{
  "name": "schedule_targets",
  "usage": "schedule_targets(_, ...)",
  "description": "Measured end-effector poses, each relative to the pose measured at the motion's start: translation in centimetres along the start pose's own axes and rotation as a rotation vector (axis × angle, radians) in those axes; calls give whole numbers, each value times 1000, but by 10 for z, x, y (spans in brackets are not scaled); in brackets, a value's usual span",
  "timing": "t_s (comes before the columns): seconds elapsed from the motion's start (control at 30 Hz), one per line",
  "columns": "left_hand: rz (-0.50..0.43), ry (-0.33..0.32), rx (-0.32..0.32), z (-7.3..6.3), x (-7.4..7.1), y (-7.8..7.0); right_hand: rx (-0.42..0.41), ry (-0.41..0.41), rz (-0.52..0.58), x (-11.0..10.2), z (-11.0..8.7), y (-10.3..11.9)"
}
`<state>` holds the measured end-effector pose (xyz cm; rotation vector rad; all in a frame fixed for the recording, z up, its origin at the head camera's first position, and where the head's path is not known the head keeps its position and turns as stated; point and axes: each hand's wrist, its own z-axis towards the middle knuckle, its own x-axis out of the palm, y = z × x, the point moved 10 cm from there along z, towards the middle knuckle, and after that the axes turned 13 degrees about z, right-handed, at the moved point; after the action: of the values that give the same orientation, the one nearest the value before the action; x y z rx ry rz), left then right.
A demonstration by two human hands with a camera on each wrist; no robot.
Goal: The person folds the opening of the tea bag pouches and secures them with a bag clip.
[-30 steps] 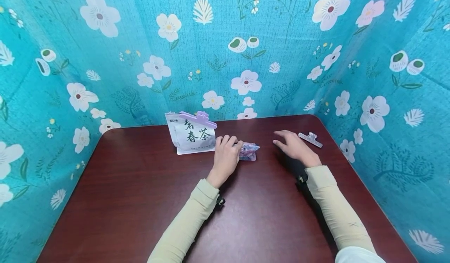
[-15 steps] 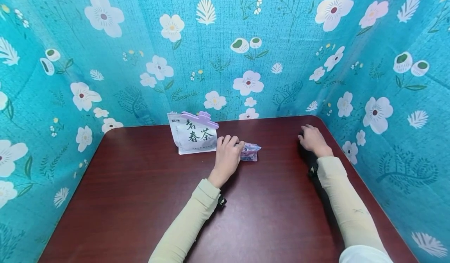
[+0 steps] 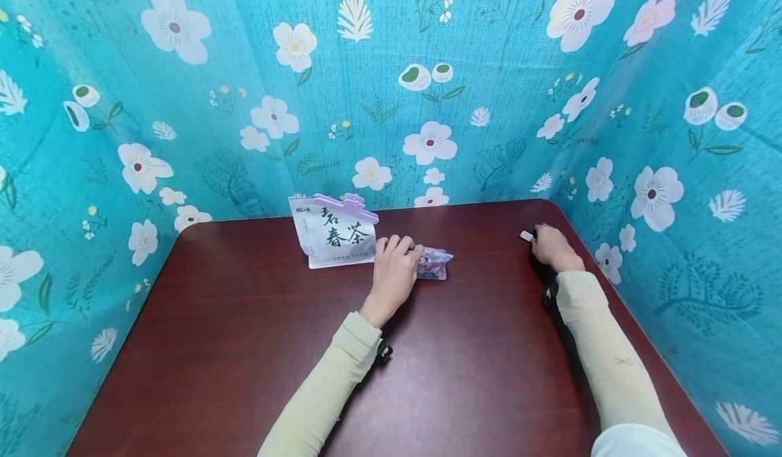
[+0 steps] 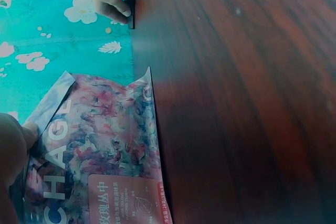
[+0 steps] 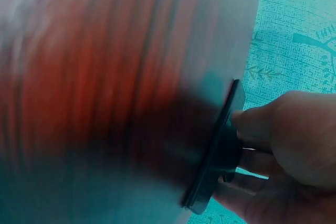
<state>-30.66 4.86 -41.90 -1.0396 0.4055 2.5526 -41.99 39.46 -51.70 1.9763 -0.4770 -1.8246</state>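
Observation:
My left hand [image 3: 393, 272] pinches the folded top of a pink-and-blue patterned tea pouch [image 3: 432, 265] standing at the table's middle back. In the left wrist view the pouch [image 4: 105, 135] shows white lettering, a pink label and its top edge turned over, with my thumb [image 4: 30, 132] on the fold. Over at the back right, my right hand [image 3: 552, 248] grips a bag clip [image 3: 526, 236], whose pale end sticks out past the fingers. From the right wrist the clip [image 5: 212, 156] looks dark and long, held by its handle between thumb and fingers.
Left of the patterned pouch stands a white tea pouch [image 3: 336, 243] with green characters, its top closed by a purple clip [image 3: 346, 207]. The dark red table [image 3: 244, 348] is bounded by a blue flowered cloth [image 3: 366, 104] at the back and sides.
My right hand has moved right and back from beside the patterned pouch to the clip and taken hold of it. The left hand stays on the pouch.

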Motion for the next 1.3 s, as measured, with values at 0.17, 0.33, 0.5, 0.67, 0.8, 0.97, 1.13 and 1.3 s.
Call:
schedule_targets(0.17, 14, -19, 2, -1, -1, 1, 27, -29, 22, -4, 1, -7)
schedule_targets(0.33, 4, -32, 3, -1, -2, 1, 52, -10, 26, -9, -1, -6)
schedule_targets(0.5, -18, -14, -6, 0, -2, 3, 60, -2, 77, -12, -4, 0)
schedule_targets(0.67, 0, -7, -11, 0, -1, 3, 54, -4, 125, -14, -7, 3)
schedule_targets(0.8, -2, -19, -7, 0, -2, 2, 35, -14, 146, -17, -8, 5)
schedule_targets(0.97, -9, -28, -5, -2, -4, 4, 2, -47, 190, -19, -8, 20)
schedule_targets(1.13, 11, 4, -17, -2, -2, 7, -73, -82, 204, -21, -9, 42)
schedule_targets(1.3, 17, 41, -12, -2, -1, 7, -158, -102, 203, -25, -18, 71)
